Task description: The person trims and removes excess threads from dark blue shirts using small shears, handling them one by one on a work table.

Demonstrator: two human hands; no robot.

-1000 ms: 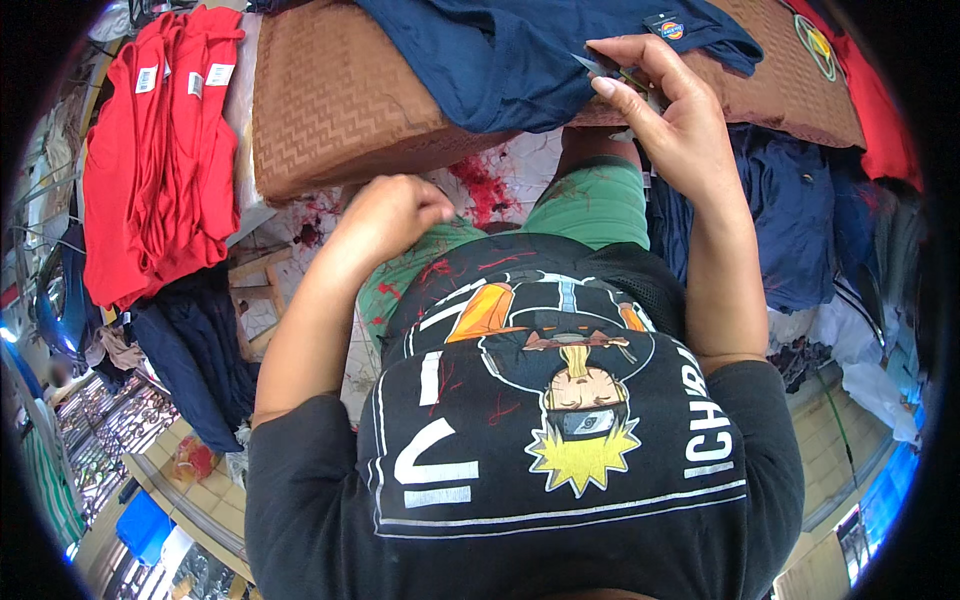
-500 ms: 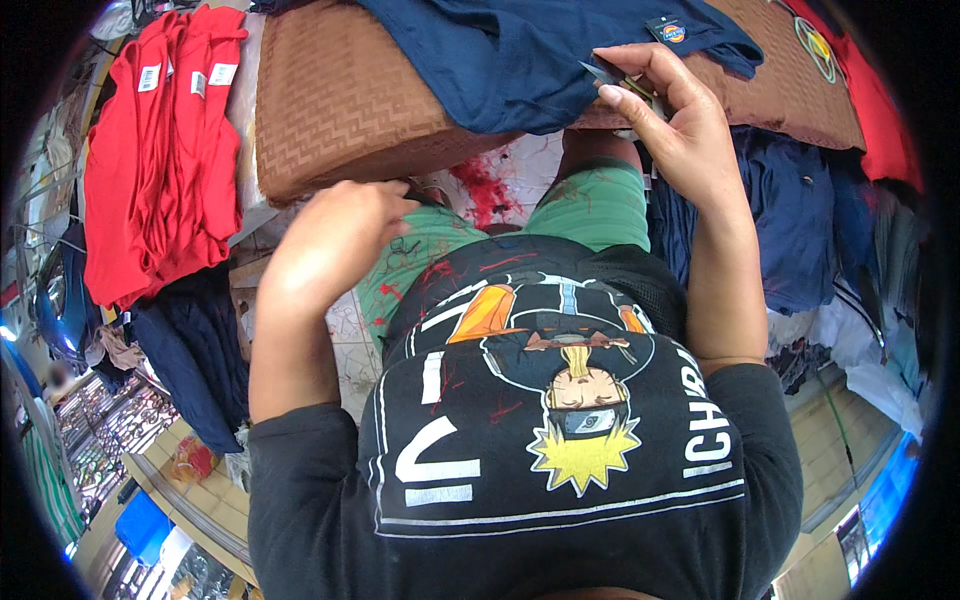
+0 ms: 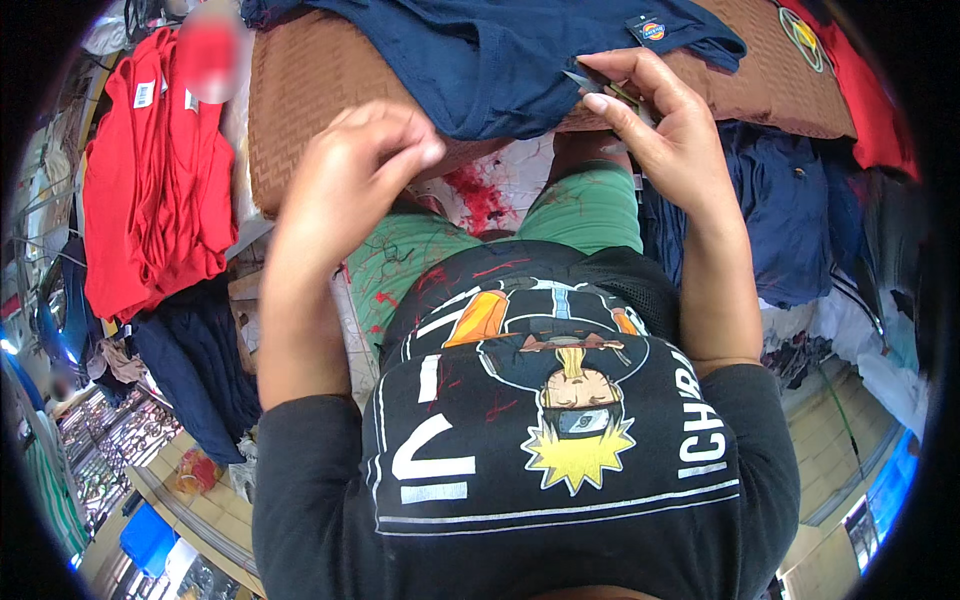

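Note:
My right hand is closed around small thread snips, with the pointed blades sticking out to the left past the fingertips. The blades are over the near right edge of a dark navy garment, which has a label on it. My left hand, somewhat blurred, is raised over the near left part of the brown padded surface. Its fingers are curled with the thumb against them, left of the garment's hanging edge. Anything small in that pinch is too fine to see.
Red garments with white tags hang at the left, above dark cloth. A pile of navy garments is at the right. Red thread scraps lie on the floor between my knees. A pale looped cord is at the far right.
My left hand has risen from beside my thigh, moving forward and slightly right over the padded surface. The right hand with the snips has barely shifted. The navy garment lies much as before.

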